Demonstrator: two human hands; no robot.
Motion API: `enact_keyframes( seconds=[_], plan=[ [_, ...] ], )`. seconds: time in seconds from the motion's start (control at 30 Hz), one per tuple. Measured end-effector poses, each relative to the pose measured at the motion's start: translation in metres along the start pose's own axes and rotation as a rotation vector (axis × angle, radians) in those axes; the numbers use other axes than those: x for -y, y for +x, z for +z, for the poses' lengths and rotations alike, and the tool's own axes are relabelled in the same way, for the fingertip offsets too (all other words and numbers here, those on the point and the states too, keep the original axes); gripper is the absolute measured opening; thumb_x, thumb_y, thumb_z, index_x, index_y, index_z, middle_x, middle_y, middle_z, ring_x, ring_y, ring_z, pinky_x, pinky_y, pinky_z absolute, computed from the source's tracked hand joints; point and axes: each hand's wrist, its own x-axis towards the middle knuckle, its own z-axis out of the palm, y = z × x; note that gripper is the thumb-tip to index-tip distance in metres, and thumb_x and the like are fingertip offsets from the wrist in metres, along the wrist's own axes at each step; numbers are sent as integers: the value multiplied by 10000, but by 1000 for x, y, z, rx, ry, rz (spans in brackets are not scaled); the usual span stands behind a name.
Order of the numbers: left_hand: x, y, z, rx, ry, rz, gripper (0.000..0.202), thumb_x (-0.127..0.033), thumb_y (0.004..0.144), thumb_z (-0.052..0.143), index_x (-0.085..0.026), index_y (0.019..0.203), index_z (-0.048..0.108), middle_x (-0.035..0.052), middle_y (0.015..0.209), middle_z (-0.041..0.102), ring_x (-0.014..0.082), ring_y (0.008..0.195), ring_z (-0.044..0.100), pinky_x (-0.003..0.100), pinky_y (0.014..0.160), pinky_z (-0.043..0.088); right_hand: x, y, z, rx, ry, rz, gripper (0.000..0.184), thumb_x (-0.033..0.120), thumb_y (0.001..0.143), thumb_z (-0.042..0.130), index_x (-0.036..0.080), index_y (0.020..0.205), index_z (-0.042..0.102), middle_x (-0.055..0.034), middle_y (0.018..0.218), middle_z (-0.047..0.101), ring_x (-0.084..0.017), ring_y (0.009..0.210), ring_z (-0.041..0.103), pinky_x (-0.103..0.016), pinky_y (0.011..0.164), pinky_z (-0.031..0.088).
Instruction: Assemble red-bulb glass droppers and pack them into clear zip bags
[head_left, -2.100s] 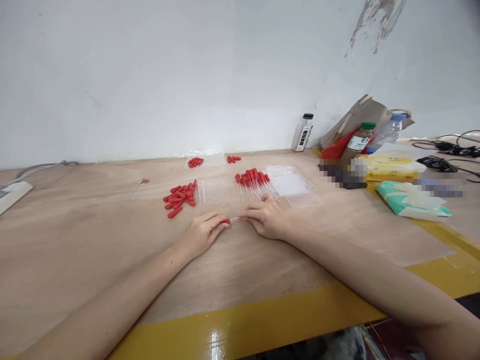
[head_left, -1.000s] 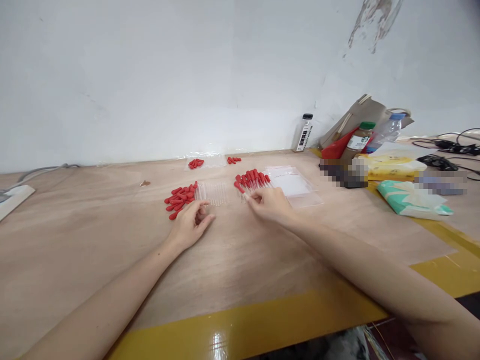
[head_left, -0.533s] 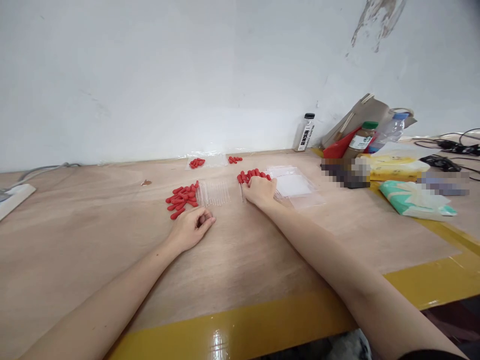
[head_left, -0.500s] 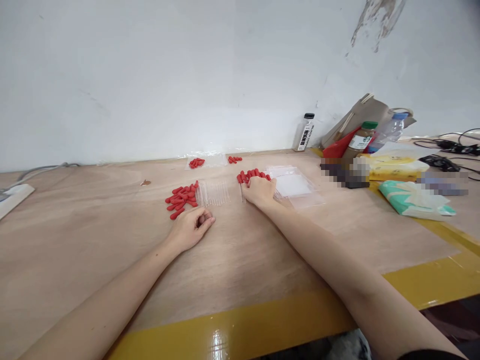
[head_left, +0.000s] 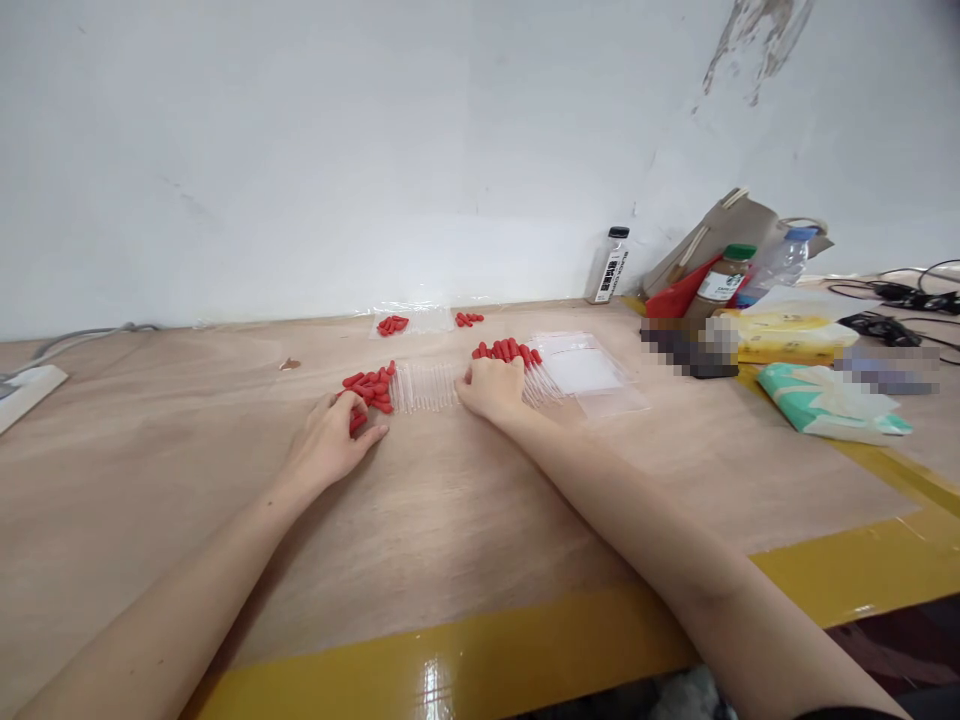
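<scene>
My left hand [head_left: 335,440] reaches over a pile of red rubber dropper bulbs [head_left: 369,384], thumb apart from the fingers, and partly covers the near ones. Clear glass dropper tubes [head_left: 424,388] lie side by side in a row just right of the pile. At the right end of that row is my right hand [head_left: 491,388], its fingers curled in against the last tubes; what sits between the fingertips is hidden. Behind and right of it, droppers [head_left: 510,350] with red bulbs on their glass tubes lie fanned out, partly covered by the hand.
Clear plastic bags [head_left: 589,368] lie right of the droppers. A few more red bulbs [head_left: 392,325] are by the wall on a clear bag. To the right stand a labelled bottle [head_left: 609,268], other bottles and tissue packs [head_left: 829,398]. A white power strip [head_left: 30,395] lies far left.
My left hand has moved left onto the bulb pile and opened its fingers. My right hand has shifted left from the finished droppers to the end of the glass tube row.
</scene>
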Motion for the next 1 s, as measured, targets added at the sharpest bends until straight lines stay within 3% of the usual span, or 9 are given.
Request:
enact_keyframes(
  seconds=[0.17,0.33,0.47,0.6,0.7,0.77,0.87,1.0],
  plan=[
    [1,-2,1,54,110,-16,165,-325,790,486,-192,889,497,81,981,528,246,881,546,325,678,435,19,10,3,115,23,96,235,282,756,464,139,833,633,-130,847,660,-205,764,597,-377,812,269],
    [0,-2,6,56,275,29,138,-177,814,399,-145,900,502,109,916,565,263,866,547,325,662,429,23,16,4,167,24,101,208,242,731,495,144,845,640,-139,864,661,-228,812,603,-407,855,251],
    [-1,-1,10,-46,367,109,196,-158,806,391,-112,937,530,129,863,584,280,832,539,360,710,419,26,18,3,191,25,67,176,196,731,489,144,797,644,-138,860,665,-233,825,603,-414,854,256],
    [-6,-5,19,-148,224,243,281,-182,828,387,-123,1063,529,122,930,560,262,861,526,360,738,424,25,8,-7,165,34,18,192,190,779,438,125,798,618,-142,850,659,-227,822,599,-389,826,301],
    [-13,-10,28,-174,11,325,252,-219,852,387,-159,1031,556,80,881,527,206,787,534,308,664,444,8,-10,-19,100,83,-68,236,225,830,388,96,940,553,-160,938,630,-227,854,585,-324,728,362],
    [-20,-12,33,-195,-116,375,215,-245,862,401,-163,943,583,64,855,514,181,774,532,284,660,448,-12,-24,-26,50,221,-213,230,230,853,374,92,975,510,-132,899,630,-200,795,584,-285,656,380],
    [-33,-13,35,-211,-239,439,184,-265,864,434,-163,896,583,57,881,534,167,808,541,276,704,447,-45,-45,-29,5,403,-429,192,197,855,395,130,997,506,-70,879,632,-153,770,572,-249,659,395],
    [-47,-13,34,-153,-313,504,168,-286,858,467,-164,896,576,47,852,595,169,792,555,290,710,445,-73,-64,-23,-107,418,-576,292,141,843,399,143,1108,521,-82,915,636,-158,820,572,-270,704,404]
  ],
)
